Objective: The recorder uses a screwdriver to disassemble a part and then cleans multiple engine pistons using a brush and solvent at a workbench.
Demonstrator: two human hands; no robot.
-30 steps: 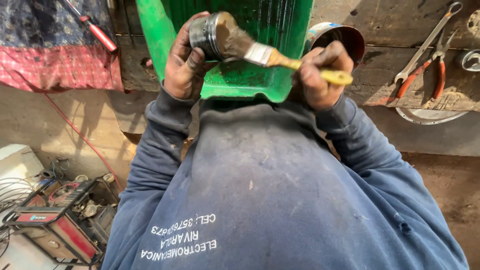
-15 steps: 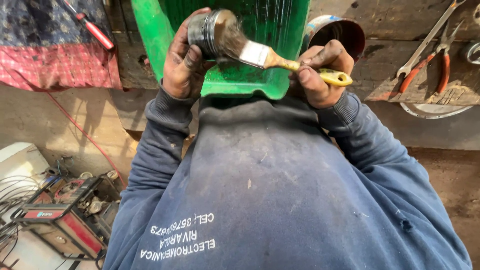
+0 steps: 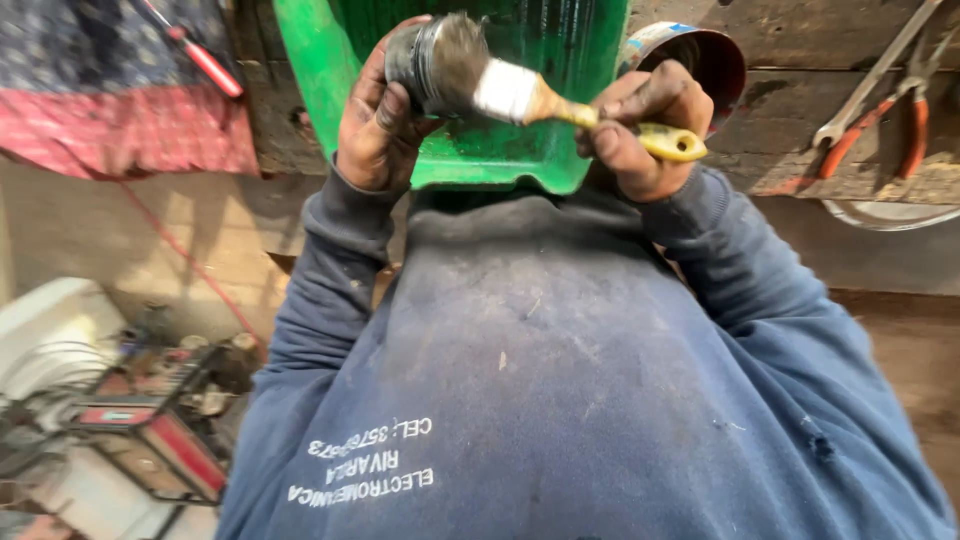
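Brush (image 3: 520, 95) tilted lower, bristles on grimy metal cylinder (image 3: 425, 62)

Workshop, pliers (image 3: 905, 135) and wrench (image 3: 875, 75) on wooden bench (image 3: 790, 30)

A worn wooden workbench (image 3: 800, 60) crosses the top of the frame. A patterned red-and-blue cloth (image 3: 110, 100) hangs at upper left above a dusty concrete floor (image 3: 130, 250) in daylight.

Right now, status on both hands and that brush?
Left hand grips dark round metal part. Right hand holds yellow-handled paintbrush, bristles on the part. Green plastic tub beneath; nothing obstructing.
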